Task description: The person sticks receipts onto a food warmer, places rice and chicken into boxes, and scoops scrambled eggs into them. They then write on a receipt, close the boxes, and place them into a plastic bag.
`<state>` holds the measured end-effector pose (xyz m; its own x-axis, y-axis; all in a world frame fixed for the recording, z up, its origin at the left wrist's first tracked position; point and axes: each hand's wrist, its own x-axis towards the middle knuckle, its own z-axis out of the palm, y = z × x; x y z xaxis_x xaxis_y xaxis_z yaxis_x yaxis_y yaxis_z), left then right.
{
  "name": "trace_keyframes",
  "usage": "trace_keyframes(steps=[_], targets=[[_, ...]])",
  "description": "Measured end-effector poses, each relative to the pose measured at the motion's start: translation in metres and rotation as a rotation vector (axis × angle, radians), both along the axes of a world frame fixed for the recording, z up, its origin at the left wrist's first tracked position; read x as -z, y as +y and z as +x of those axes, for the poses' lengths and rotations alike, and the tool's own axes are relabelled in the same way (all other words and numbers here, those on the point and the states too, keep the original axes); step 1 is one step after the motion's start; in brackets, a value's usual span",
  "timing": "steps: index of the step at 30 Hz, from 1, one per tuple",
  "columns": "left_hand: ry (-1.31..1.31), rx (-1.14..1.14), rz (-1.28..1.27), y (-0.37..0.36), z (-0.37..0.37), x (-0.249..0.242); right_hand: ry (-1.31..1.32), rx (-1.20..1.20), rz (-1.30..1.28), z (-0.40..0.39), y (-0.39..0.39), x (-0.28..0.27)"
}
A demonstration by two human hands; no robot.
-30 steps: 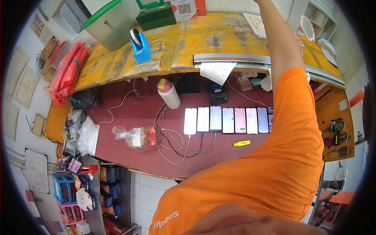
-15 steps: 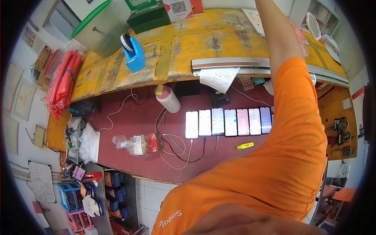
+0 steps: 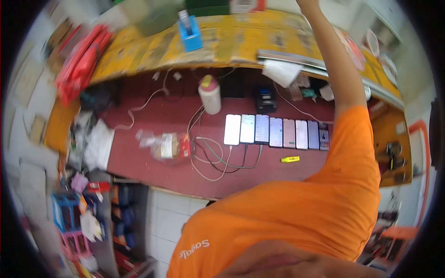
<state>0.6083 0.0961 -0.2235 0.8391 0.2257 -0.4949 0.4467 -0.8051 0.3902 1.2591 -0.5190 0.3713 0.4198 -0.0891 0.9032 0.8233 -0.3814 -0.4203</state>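
My right arm [image 3: 333, 65], bare below an orange sleeve [image 3: 357, 139], reaches up and away over the yellow counter [image 3: 232, 41]. The hand itself is cut off by the top edge of the view, so what it touches is hidden. My left hand is out of sight. Below the arm, a row of several phones [image 3: 273, 131] lies side by side with lit screens on the red desk surface [image 3: 153, 125]. Charging cables [image 3: 213, 162] trail from them towards me. The whole view is blurred.
A white bottle with a pink cap [image 3: 211, 95] and a black device [image 3: 265, 99] stand behind the phones. A bag of snacks [image 3: 169, 146] and a yellow marker [image 3: 289, 159] lie on the desk. A blue tape dispenser [image 3: 190, 32] and red bags [image 3: 81, 65] sit on the counter.
The view has swung, so the counter and desk have shifted right and up and are now blurred. My right arm stays stretched up past the top edge.
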Motion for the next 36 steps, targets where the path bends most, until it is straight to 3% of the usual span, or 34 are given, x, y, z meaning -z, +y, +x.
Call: trace_keyframes(steps=[1, 2, 3, 4, 5, 6, 7, 8, 9, 10, 12, 14, 15, 18, 20, 22, 25, 27, 29, 30, 34, 36], targets=[[-0.007, -0.063, -0.029, -0.018, -0.038, 0.019, 0.150, -0.128, -0.054, -0.064, 0.037, 0.006], [-0.015, -0.126, -0.058, -0.038, -0.069, 0.034, 0.013, -0.125, -0.201, -0.110, 0.063, 0.024], [-0.019, -0.235, -0.088, -0.069, -0.121, 0.072, 0.248, -0.105, -0.380, -0.158, 0.093, 0.035], [0.194, -0.452, -0.115, -0.060, -0.125, 0.087, 0.410, -0.283, -0.426, -0.173, 0.112, 0.063], [0.317, -0.369, -0.142, -0.052, -0.128, 0.105, 0.173, -0.007, -0.736, -0.206, 0.128, 0.081], [0.295, -0.254, -0.143, -0.036, -0.147, 0.094, 0.139, -0.149, -0.769, -0.256, 0.160, 0.093], [0.310, -0.448, -0.153, -0.046, -0.136, 0.035, -0.015, -0.272, -0.874, -0.288, 0.187, 0.104], [0.164, -0.438, -0.101, -0.043, -0.153, 0.053, -0.101, -0.371, -0.871, -0.320, 0.217, 0.112], [0.152, -0.535, -0.120, -0.042, -0.136, -0.034, -0.036, -0.443, -0.849, -0.339, 0.236, 0.136], [0.071, -0.636, -0.162, -0.034, -0.149, -0.046, 0.029, -0.515, -0.834, -0.350, 0.256, 0.167], [-0.173, -0.849, -0.342, -0.016, -0.184, -0.074, 0.796, -0.815, -0.452, -0.389, 0.314, 0.220], [-0.238, -0.942, -0.276, 0.014, -0.235, -0.083, 1.040, -0.967, -0.247, -0.455, 0.401, 0.247], [-0.219, -0.969, -0.240, 0.023, -0.262, -0.078, 1.095, -0.994, -0.176, -0.467, 0.433, 0.291], [-0.184, -1.131, -0.179, 0.058, -0.337, -0.069, 1.273, -1.179, -0.220, -0.552, 0.555, 0.306], [-0.204, -1.183, -0.158, 0.090, -0.363, -0.082, 1.184, -1.388, -0.498, -0.576, 0.627, 0.321], [-0.500, -1.283, -0.105, 0.153, -0.374, -0.112, 1.072, -1.521, -0.655, -0.587, 0.720, 0.332], [-0.551, -1.352, -0.142, 0.256, -0.374, -0.135, 1.138, -1.488, -0.686, -0.594, 0.835, 0.339], [-0.587, -1.369, -0.200, 0.308, -0.362, -0.142, 0.947, -1.422, -0.752, -0.591, 0.910, 0.365], [-0.865, -1.492, -0.297, 0.355, -0.345, -0.147, 0.818, -1.380, -0.817, -0.595, 0.977, 0.377], [-0.854, -1.505, -0.301, 0.383, -0.341, -0.145, 0.674, -1.344, -0.843, -0.606, 1.006, 0.377], [-0.873, -1.501, -0.032, 0.494, -0.327, -0.142, 0.326, -1.362, -0.821, -0.636, 1.127, 0.392], [-0.919, -1.387, 0.258, 0.543, -0.329, -0.125, 0.210, -1.271, -0.942, -0.646, 1.166, 0.395]])
